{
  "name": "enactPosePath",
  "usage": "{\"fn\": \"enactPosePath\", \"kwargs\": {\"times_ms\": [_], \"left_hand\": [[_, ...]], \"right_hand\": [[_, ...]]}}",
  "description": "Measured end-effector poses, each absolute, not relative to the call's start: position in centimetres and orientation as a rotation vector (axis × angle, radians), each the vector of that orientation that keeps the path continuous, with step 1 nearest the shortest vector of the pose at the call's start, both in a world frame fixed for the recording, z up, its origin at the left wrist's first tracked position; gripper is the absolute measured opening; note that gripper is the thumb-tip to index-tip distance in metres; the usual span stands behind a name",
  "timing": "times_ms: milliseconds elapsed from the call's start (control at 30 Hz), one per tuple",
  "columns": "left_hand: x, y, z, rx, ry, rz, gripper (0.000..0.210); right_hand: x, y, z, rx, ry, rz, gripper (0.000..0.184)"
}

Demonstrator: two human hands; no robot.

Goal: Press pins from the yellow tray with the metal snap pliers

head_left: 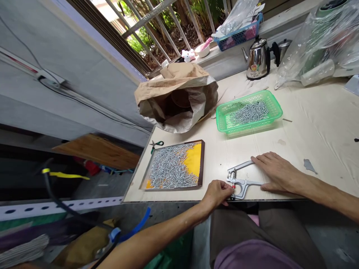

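On the table near its front edge, my right hand [273, 172] grips the spread handles of silver hand pliers [243, 184]. Fingers press on the upper handle and the thumb on the lower one. The pliers have a small spring and a red piece at the jaw. My left hand [217, 193] is pinched closed at that jaw; whatever lies between its fingertips is hidden. To its left, a shallow tray [202, 164] with a yellow bottom holds a heap of small silver metal pieces [171, 168]. More such pieces lie in a green plastic basket [221, 121] further back.
A large open brown paper sack [176, 97] stands behind the tray. Green-handled scissors [157, 143] lie at the table's left edge. A steel kettle [257, 59], plastic-wrapped things [311, 56] and a blue basket [238, 37] are at the back, by a barred window.
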State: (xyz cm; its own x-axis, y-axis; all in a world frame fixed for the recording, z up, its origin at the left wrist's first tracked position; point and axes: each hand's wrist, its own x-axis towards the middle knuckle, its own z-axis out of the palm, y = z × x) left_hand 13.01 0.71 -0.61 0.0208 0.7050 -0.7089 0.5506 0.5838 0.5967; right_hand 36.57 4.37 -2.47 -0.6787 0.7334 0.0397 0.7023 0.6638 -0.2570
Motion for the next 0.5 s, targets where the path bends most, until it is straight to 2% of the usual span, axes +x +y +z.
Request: {"fn": "enactPosePath", "kwargs": {"times_ms": [200,333,400,500], "left_hand": [[12.2,0.1,-0.8,1.173,1.658,0.075,0.027],[12.4,-0.1,-0.4,1.876,1.617,0.270,0.017],[13.6,0.5,-0.5,2.233,1.420,0.376,0.031],[15.9,2.2,-1.0,2.478,1.133,0.312,0.055]], "right_hand": [[36.5,4.0,-2.1,-1.156,-2.695,0.349,0.072],[36.4,3.7,-2.4,-1.131,-2.671,0.364,0.072],[36.3,3.5,-2.6,-1.120,-2.662,0.374,0.075],[36.4,3.2,-2.8,-1.131,-2.633,0.399,0.084]]}}
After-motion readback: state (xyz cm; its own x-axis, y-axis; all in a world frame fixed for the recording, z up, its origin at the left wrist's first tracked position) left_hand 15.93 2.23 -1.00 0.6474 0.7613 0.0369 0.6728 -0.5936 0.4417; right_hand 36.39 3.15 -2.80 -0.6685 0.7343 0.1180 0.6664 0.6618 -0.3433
